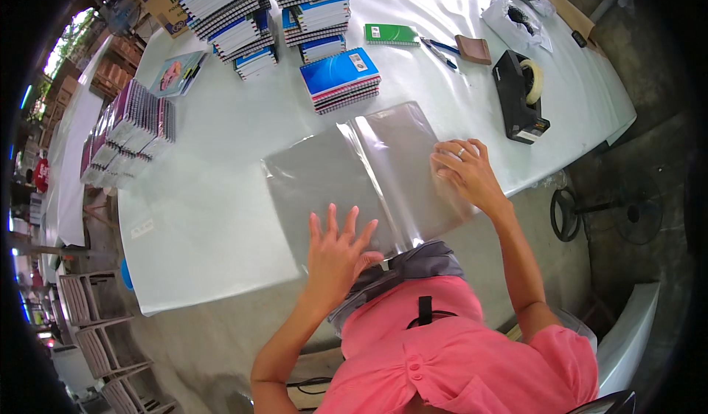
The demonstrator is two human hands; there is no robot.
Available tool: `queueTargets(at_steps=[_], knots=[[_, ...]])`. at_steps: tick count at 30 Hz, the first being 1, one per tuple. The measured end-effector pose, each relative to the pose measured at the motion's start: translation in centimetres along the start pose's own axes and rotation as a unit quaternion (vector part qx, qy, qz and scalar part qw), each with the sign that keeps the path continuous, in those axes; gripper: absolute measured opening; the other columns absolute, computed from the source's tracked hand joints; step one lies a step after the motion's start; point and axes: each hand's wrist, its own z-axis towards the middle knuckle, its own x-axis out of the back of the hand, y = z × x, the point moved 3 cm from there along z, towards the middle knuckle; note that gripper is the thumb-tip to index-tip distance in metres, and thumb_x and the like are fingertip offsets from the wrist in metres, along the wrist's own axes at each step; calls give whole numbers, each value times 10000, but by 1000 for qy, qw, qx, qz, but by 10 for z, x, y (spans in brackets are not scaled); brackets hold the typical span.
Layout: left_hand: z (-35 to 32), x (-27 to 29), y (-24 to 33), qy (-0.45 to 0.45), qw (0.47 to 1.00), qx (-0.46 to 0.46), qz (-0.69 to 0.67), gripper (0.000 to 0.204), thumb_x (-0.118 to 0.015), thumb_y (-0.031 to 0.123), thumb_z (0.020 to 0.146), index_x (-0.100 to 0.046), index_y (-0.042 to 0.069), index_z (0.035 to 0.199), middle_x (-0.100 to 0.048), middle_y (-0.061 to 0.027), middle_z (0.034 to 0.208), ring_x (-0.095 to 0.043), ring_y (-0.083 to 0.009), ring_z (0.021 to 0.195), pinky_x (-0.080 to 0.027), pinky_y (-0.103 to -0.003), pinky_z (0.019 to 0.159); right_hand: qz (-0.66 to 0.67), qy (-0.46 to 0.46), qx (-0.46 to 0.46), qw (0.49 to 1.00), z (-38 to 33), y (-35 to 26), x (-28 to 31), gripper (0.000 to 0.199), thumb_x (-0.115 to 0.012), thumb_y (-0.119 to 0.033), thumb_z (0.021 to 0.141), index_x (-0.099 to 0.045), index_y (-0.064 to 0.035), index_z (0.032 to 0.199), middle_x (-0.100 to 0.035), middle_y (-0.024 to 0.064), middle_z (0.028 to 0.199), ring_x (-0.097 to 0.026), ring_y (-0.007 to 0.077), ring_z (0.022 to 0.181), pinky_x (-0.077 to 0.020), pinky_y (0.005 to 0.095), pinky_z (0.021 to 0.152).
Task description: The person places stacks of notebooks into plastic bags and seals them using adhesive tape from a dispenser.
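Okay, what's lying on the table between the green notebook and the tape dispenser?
In the head view, a blue-handled hand tool and a small brown block-shaped thing lie between the green notebook and the tape dispenser.

head fisheye | from above | faces steeply down | table (214, 222) near

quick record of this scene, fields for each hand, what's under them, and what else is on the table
left hand: left hand, fingers spread, over the near left part of the clear plastic cover
right hand: right hand, fingers bent, at the cover's right side; grip unclear
surface: pale table
beyond the cover: stack of blue notebooks
far right: black tape dispenser, brown block, green notebook
far left: stacked purple notebooks
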Motion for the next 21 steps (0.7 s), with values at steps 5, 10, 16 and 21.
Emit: queueTargets(at_steps=[5,10,16,21], knots=[[-1,4,31,-13,999,31,8,664,-675,457,776,-477,269,1382,-428,-90,1441,-352,-430,1331,-237,-665,1050,21,32,6,999,-6,5,1,267,-641,-143,829,-641,-112,1094,-600,35,1185,-518,231,1153,-294,483,1031],[-10,-8,25,-20,999,18,28,644,-687,395,797,-468,287,1393,-408,-37,1469,-326,-387,1365,-245,-654,1058,22,47,-2,999,-13,0,2,260,-631,-134,836,-630,-103,1093,-597,65,1182,-525,248,1141,-314,487,1008],[-12,-3,10,-25,999,8,36,618,-684,355,812,-468,299,1389,-413,4,1466,-313,-377,1374,-269,-653,1048,9,49,-16,999,-21,-11,2,297,-631,-140,843,-612,-94,1136,-579,91,1198,-527,273,1127,-328,484,1001],[-13,7,2,-71,997,-2,41,697,-688,419,790,-419,302,1423,-357,-30,1504,-294,-358,1392,-245,-663,1057,15,45,-18,999,-14,-14,3,330,-638,-145,831,-601,-72,1151,-578,107,1179,-521,283,1128,-325,500,995]])
